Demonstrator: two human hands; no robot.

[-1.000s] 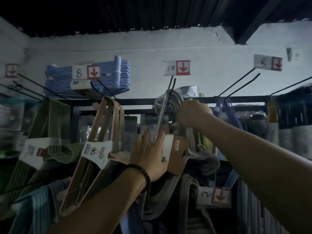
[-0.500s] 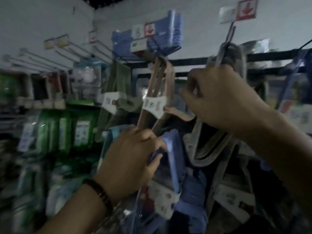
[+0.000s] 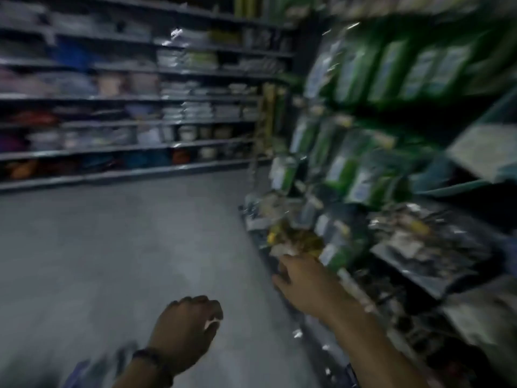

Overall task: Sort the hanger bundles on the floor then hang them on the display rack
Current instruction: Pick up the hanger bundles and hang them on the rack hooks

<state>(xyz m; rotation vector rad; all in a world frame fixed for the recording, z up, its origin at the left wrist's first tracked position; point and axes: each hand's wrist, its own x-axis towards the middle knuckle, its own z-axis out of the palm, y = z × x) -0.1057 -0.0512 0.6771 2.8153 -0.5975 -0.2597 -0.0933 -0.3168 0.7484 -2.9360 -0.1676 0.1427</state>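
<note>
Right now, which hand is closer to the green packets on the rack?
Right. The right hand reaches just below the green packets, while the left hand hangs farther away over the floor.

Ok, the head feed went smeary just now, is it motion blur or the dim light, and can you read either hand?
Head view: mostly motion blur, worst across the green packets on the right; the dim light adds murk. The far shelving is soft, labels unreadable. The left hand looks curled, the right hand reaches toward the low shelf; too smeared to tell whether either holds anything.
</note>
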